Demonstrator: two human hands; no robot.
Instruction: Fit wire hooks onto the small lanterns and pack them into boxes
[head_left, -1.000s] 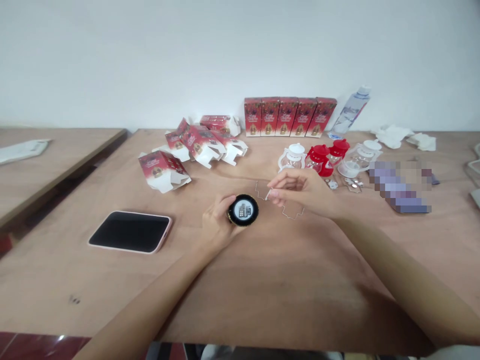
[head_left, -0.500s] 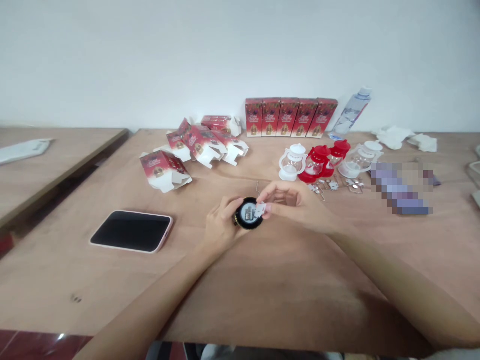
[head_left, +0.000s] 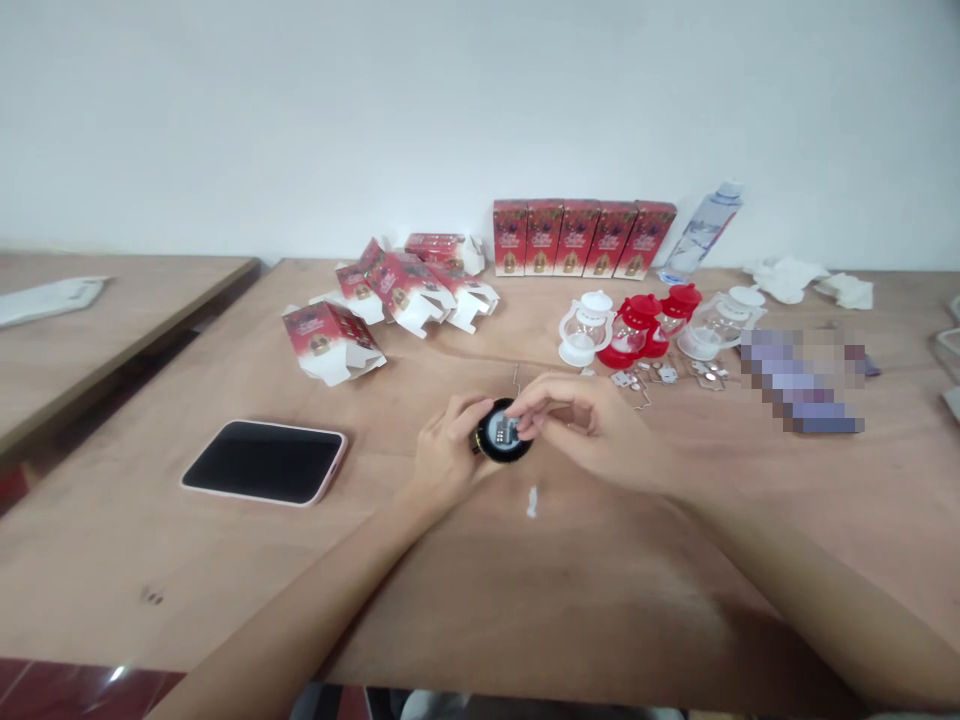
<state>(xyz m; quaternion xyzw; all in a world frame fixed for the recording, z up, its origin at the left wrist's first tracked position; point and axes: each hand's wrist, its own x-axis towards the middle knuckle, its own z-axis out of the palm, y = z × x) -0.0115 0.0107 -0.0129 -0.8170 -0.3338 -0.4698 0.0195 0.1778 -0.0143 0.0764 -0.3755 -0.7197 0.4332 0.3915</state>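
My left hand (head_left: 448,450) is closed around a small black lantern (head_left: 489,452), its round underside turned toward me. A light disc with an open compartment showing metal parts sits in that underside. My right hand (head_left: 592,425) has thumb and fingertips drawn together at the right edge of the compartment; what they grip, if anything, is hidden. Below the lantern is a small white plastic cover (head_left: 532,502), blurred, and I cannot tell whether it is falling or lying on the table. A bent wire handle (head_left: 516,374) shows just behind the lantern.
White lanterns (head_left: 586,335) and red lanterns (head_left: 628,335) stand right of centre, with small loose parts (head_left: 664,373) before them. Red boxes (head_left: 576,238) and a bottle (head_left: 701,232) stand by the wall. Opened cartons (head_left: 330,340) and a phone (head_left: 264,463) lie left; crumpled tissues (head_left: 787,278) lie right.
The white cover has left my right fingers and is now below the lantern. My right fingertips have moved left onto the compartment, while my left hand keeps its hold.
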